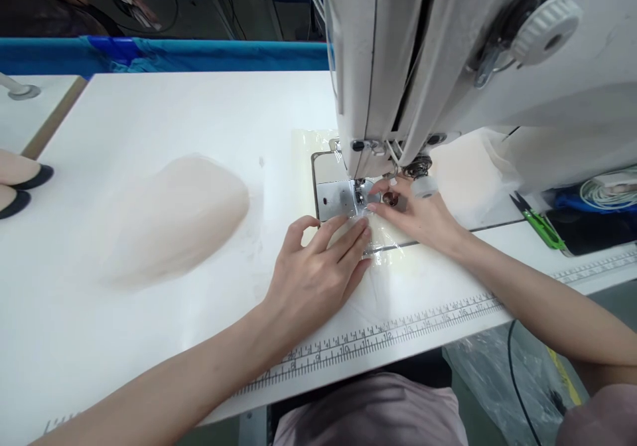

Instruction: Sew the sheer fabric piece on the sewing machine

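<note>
Clear film (381, 257) is lying on the table (149, 340), reaching over the near edge of the metal plate (334, 199). The left hand (318, 265) is resting palm down on it, fingers bent and slightly spread, grasping nothing. The right hand (423, 215) is curving thumb and forefinger nearly together beside the needle; whether they are pinching film, I cannot tell. The sewing machine (478, 54) is looming directly above, partly blocking the view. Sheer fabric (189, 214) is spreading well to the left, while green snips (545, 229) are lying beyond the right forearm, touching a dark flat object (592, 230).
</note>
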Demonstrator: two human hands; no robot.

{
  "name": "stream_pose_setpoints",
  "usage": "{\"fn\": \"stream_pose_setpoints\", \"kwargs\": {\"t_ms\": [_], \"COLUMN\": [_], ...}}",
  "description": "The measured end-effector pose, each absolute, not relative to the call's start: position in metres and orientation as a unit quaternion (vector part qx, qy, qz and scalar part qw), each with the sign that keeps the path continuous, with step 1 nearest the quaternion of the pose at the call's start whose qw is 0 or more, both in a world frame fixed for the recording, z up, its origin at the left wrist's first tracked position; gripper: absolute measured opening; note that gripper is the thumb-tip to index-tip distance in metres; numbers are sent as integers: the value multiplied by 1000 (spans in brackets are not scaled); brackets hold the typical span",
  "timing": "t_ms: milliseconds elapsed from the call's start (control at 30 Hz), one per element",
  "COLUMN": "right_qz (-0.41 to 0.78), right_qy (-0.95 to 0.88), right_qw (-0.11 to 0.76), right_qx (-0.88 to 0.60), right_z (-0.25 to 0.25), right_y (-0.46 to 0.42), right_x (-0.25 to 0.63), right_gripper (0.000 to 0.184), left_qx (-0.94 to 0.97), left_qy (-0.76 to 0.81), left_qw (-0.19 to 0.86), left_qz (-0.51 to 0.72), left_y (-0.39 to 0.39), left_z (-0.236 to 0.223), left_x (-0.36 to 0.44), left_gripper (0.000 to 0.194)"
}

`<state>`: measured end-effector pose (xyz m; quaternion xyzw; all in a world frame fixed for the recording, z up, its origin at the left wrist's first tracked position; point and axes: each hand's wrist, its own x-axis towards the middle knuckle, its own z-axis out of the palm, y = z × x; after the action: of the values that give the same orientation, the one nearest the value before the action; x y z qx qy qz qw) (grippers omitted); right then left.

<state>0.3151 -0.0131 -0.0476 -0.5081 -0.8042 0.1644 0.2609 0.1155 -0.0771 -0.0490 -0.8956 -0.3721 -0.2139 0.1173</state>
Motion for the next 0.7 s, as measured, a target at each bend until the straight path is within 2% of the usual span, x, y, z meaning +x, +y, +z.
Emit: {"fn": "stream_pose_setpoints", "kwargs": {"t_ms": [167,300,467,600,700], "right_qz": [193,225,254,229,158], "right_qy": [-782,-785,-789,-787,-782], "right_qw": [279,270,279,268,279], "right_qx": [-522,-510,-485,-507,-535], "right_z": [-52,-53,-54,-58,-62], "right_y": [-11,-6,-6,-5,2], "right_x": [308,305,303,304,309], "right_gripper": [15,7,11,13,15], "left_qx": [-894,-891,-889,-887,-887], "left_qy": [-370,-369,-370,-370,-370], "left_qw": [114,110,106,91,97], "left_qz": [-225,-240,-249,-260,-260], "left_y": [-77,-77,-77,-77,-77], "left_z": [-52,-53,-55,-57,-57], "left_x": [114,114,114,113,113], "left_gripper": [22,21,21,23,23]}}
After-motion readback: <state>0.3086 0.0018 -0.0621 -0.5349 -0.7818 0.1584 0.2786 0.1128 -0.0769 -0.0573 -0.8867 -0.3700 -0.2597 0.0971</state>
